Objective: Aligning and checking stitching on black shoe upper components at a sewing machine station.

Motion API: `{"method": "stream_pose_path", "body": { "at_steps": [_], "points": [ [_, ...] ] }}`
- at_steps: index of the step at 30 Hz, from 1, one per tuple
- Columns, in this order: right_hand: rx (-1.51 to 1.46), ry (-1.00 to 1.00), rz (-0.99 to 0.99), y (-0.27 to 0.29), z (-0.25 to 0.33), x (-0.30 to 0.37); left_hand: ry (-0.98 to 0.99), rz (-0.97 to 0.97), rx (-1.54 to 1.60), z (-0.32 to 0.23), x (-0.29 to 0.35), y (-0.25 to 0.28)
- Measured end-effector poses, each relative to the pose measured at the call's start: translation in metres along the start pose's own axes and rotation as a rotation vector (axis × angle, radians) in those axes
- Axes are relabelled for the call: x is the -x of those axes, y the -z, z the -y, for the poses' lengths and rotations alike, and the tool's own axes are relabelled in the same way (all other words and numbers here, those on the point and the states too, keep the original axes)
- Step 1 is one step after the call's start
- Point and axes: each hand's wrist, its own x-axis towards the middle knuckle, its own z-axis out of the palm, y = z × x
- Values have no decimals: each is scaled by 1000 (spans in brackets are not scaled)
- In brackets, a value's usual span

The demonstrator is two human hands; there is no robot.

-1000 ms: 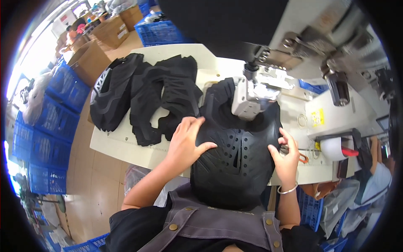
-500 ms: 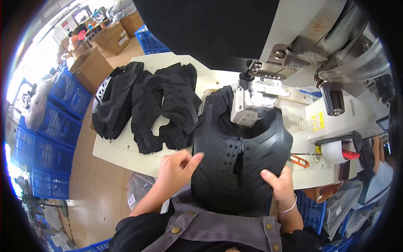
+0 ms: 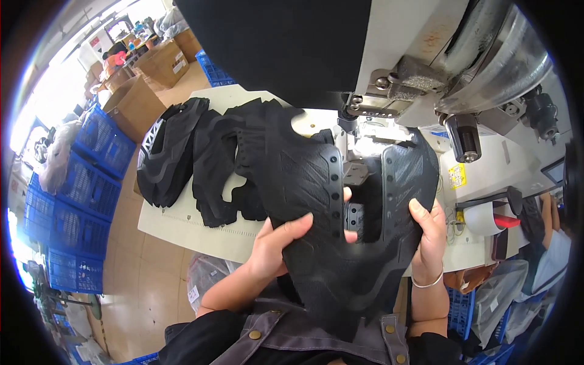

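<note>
A black shoe upper point(image 3: 353, 267) is held spread between my two hands in front of the sewing machine point(image 3: 389, 73). Its lacing slot gapes, with rows of eyelets along both sides. My left hand point(image 3: 274, 243) pinches the left half, thumb on top and fingertips showing through the slot. The right edge is gripped by my right hand point(image 3: 429, 228), thumb on top. Beneath the slot part of another dark eyelet piece point(image 3: 354, 220) shows, mostly hidden. The machine's bright metal clamp area point(image 3: 380, 137) lies just beyond the upper.
Stacks of black shoe uppers point(image 3: 170, 155) lie on the left of the pale machine table point(image 3: 164, 214). On its right stand a white box point(image 3: 480, 161) and a red-and-white object point(image 3: 502, 222). Blue crates point(image 3: 94, 182) and cardboard boxes point(image 3: 134, 100) line the left floor.
My left hand, earlier off the upper, now grips its left side. The upper has been lifted and spread, its slot opened wide, and its left part now overlaps the stack.
</note>
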Motion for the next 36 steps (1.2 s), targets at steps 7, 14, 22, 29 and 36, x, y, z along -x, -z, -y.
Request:
{"method": "stream_pose_path", "body": {
  "at_steps": [7,14,22,29,36],
  "points": [
    [-55,-90,13,1,8,-28,31,9,-81,-15,-31,7],
    [-78,0,129,11,8,-18,-90,-24,-207,-9,-38,-11],
    [53,171,78,10,2,-5,-96,-12,-308,-7,-36,-11],
    [125,179,46,14,2,-4,-111,-27,-302,-4,-35,-12],
    [268,296,7,5,5,-4,-376,-32,-1012,0,-29,17]
  ]
}}
